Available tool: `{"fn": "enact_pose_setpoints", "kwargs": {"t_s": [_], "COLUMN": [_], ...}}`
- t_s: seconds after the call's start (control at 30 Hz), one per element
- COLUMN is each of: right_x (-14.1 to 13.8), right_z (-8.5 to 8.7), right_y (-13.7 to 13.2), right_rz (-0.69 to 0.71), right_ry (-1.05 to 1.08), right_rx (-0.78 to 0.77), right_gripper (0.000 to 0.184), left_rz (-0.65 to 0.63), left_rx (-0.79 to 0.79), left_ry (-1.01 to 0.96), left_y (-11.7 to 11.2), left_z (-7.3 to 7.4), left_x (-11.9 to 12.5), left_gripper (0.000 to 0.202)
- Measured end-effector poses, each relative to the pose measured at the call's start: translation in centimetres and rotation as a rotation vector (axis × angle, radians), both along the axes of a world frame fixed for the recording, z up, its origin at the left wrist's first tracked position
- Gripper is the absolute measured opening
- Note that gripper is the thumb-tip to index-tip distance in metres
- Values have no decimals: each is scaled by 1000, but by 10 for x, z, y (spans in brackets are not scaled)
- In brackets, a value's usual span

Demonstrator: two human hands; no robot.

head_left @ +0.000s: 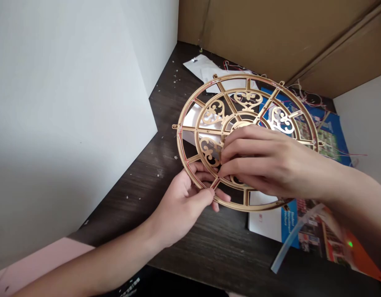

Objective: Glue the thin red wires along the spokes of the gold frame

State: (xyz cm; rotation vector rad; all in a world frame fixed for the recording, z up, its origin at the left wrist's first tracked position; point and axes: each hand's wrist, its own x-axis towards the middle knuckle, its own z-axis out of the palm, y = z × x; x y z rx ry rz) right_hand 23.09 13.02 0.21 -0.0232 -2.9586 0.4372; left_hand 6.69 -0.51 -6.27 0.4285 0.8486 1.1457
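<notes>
Gold-coloured wheel frame (240, 122) being worked on above a cluttered desk (147, 177)

Dark and wood-grained, the desk is stretching beneath everything, with a white panel (69, 103) standing at the left and a brown board (271, 37) standing behind. Above the desk, the wheel frame is slanting, its near rim being held off the surface; whether the far rim is touching anything, I cannot tell. Below it, towards the right, a blue sheet (339, 132) and a printed brochure (289, 239) are lying.

The left hand (184, 202) is gripping the near-left rim, its thumb pressing on top while its other fingers are curling underneath. The right hand (264, 159) is reaching across the openwork, its fingers forming a narrow pinch beside a lower spoke; whether they are holding anything, I cannot tell. Judging by the thin red wire (188, 167) that is running along the rim, the step in hand is probably wire being seated at that spoke. The next move is likely calling for a steady left grip and light fingertip pressure.

Nearer the front, a translucent tube (288, 243) is lying partly over the brochure. Loose wires (302, 93) are straggling beyond the frame. Smallest is the lettering: sideways, slightly blurred white words are apparently reading "Student Recruitment Brochure"; no brand is showing legibly.
</notes>
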Motion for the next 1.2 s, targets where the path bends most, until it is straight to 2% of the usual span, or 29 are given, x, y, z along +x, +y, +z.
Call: {"fn": "enact_pose_setpoints", "kwargs": {"t_s": [0.6,0.83,1.0,1.2], "right_x": [-3,-1,-1,-4], "right_z": [3,0,0,0], "right_y": [-8,-10,-10,-10], "right_rz": [25,54,64,68], "right_ry": [-65,59,30,-29], "right_rx": [162,123,118,144], "right_gripper": [38,30,29,37], "left_rz": [-23,-29,-24,-5], "left_rx": [19,32,24,9], "left_ry": [32,6,1,-1], "left_y": [1,0,0,1], "left_z": [0,-1,0,0], "left_x": [-1,0,-1,-1], "left_gripper": [22,24,22,21]}}
